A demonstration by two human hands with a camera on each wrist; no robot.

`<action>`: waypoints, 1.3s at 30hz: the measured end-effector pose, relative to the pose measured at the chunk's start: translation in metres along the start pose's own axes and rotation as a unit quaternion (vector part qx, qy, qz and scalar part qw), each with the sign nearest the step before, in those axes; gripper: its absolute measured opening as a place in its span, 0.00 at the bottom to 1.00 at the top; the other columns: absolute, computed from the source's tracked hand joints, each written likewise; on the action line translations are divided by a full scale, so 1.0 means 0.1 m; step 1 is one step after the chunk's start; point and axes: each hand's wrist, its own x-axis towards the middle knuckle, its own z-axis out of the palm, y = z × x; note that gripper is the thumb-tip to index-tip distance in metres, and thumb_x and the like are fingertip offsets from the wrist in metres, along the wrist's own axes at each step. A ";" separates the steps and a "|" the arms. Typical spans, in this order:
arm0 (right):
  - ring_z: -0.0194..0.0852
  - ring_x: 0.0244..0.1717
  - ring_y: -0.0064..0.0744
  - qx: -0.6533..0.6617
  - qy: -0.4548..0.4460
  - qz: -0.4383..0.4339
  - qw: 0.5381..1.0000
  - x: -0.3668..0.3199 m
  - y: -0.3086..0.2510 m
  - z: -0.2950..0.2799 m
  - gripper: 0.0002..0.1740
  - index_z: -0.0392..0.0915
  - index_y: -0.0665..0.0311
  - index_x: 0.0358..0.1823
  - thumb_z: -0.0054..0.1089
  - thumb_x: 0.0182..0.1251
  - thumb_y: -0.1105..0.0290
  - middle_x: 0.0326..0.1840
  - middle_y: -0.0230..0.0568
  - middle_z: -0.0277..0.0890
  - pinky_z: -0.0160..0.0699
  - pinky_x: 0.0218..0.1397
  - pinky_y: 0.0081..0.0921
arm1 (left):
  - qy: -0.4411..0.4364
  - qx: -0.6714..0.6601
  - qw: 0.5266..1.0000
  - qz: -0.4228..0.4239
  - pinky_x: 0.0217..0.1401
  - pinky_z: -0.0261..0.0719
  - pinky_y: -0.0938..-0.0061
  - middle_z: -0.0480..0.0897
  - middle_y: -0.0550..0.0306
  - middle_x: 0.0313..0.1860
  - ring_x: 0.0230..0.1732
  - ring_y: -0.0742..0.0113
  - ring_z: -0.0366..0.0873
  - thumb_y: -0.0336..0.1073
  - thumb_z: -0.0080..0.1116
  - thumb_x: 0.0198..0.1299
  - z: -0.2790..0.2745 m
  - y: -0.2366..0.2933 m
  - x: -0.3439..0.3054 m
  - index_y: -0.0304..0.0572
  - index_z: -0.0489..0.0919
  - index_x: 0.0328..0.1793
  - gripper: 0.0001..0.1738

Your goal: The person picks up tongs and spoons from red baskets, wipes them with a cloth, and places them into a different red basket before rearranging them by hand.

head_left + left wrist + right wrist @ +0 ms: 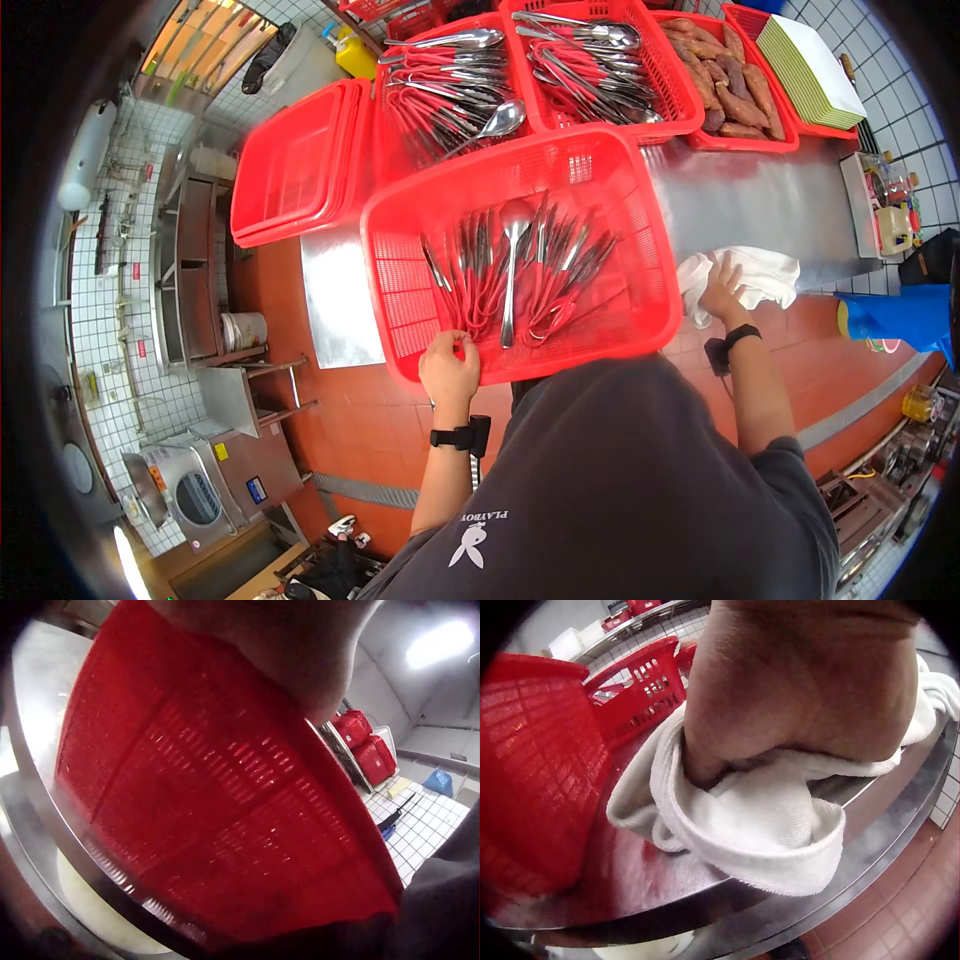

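Observation:
A red plastic basket tilts toward the person at the front of the metal table. Inside it lie several red-handled utensils with metal ends, and a spoon on top. My left hand grips the basket's near left rim; in the left wrist view the basket's perforated side fills the middle. To the right, my right hand rests on a white cloth with its fingers spread. The right wrist view shows the cloth folded and bunched at the table edge, its folds hiding the fingertips.
Behind stand two red baskets of cutlery and a red basket of sweet potatoes. A stack of green-edged white boxes is at the back right. Stacked red trays stand left. The metal table ends near the person.

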 end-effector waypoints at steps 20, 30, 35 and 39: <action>0.07 0.84 0.62 0.024 0.039 -0.007 0.999 -0.09 -0.02 0.02 0.55 0.40 0.35 0.81 0.58 0.53 0.72 0.87 0.41 0.17 0.18 0.78 0.68 | -0.302 0.027 0.948 0.093 0.55 0.78 0.58 0.83 0.42 0.48 0.51 0.44 0.81 0.44 0.59 0.64 -0.39 0.07 0.38 0.37 0.80 0.51 0.18; 0.06 0.83 0.67 0.024 0.005 -0.003 1.000 -0.06 -0.02 -0.05 0.56 0.37 0.37 0.82 0.58 0.54 0.72 0.86 0.44 0.13 0.20 0.76 0.73 | -0.161 -0.059 0.954 0.248 0.57 0.78 0.61 0.84 0.41 0.49 0.53 0.46 0.82 0.39 0.56 0.66 0.03 0.64 2.93 0.34 0.80 0.52 0.16; 0.05 0.83 0.67 -0.001 -0.012 0.024 1.000 -0.05 -0.09 -0.12 0.56 0.35 0.38 0.82 0.56 0.54 0.74 0.86 0.45 0.11 0.19 0.77 0.71 | -0.217 0.013 0.962 0.164 0.65 0.72 0.62 0.81 0.36 0.57 0.63 0.46 0.76 0.45 0.48 0.68 0.95 0.26 3.55 0.35 0.79 0.59 0.24; 0.05 0.82 0.67 0.002 -0.014 0.019 1.000 -0.03 -0.07 -0.12 0.57 0.35 0.38 0.82 0.57 0.54 0.74 0.86 0.45 0.10 0.18 0.76 0.71 | -0.268 0.110 0.887 0.360 0.61 0.75 0.66 0.83 0.42 0.55 0.59 0.51 0.79 0.42 0.50 0.65 0.98 0.15 3.63 0.30 0.79 0.57 0.23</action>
